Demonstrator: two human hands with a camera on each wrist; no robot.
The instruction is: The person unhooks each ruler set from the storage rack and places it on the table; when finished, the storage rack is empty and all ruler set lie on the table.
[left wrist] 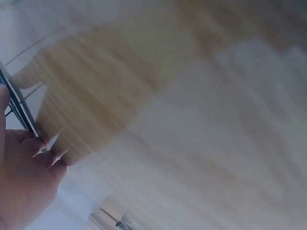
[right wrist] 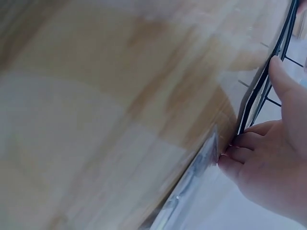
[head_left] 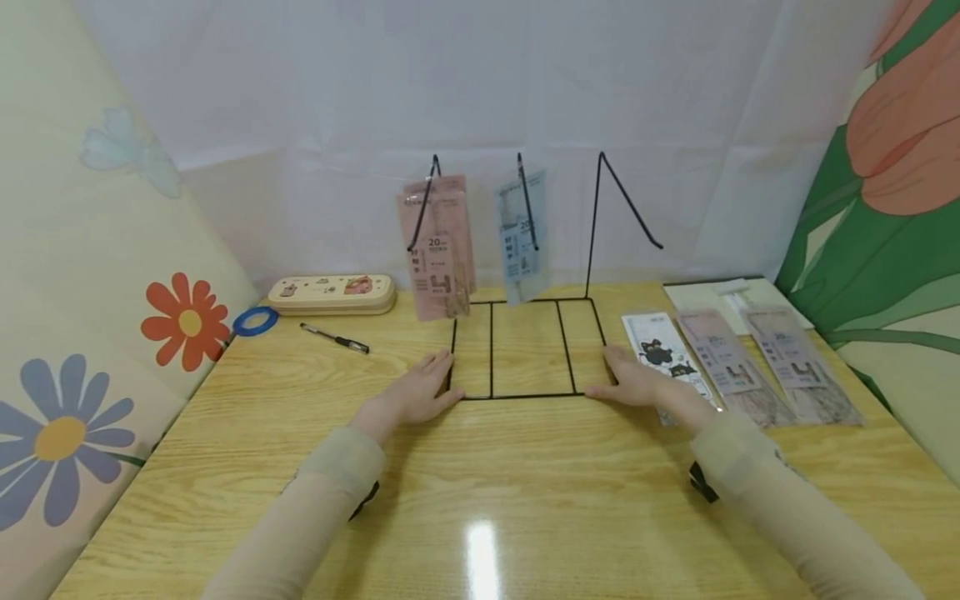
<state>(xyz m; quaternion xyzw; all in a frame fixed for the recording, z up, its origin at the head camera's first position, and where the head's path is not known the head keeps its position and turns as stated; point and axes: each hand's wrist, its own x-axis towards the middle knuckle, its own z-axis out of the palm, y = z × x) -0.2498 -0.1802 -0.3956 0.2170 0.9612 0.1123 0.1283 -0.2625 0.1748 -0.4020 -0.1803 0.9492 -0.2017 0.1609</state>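
A black wire display rack [head_left: 525, 397] stands on the table, with three bent hooks rising at its back. Pink packets [head_left: 433, 275] hang from the left hook and a blue packet [head_left: 521, 250] from the middle one. My left hand [head_left: 420, 392] holds the front left corner of the base, thumb at the front bar and fingers along the side. At the front right corner, my right hand [head_left: 636, 382] holds the base the same way. The right wrist view shows the thumb [right wrist: 283, 79] against the wire and the other fingers bent beside it.
Right of the rack lie a white packet with black cats [head_left: 660, 346] and two pink packets [head_left: 720, 350], near a white sheet [head_left: 678, 293]. To the left are a cream pencil case [head_left: 330, 296], a pen [head_left: 333, 337] and a blue ring [head_left: 255, 321]. A white cloth [head_left: 337, 208] hangs behind.
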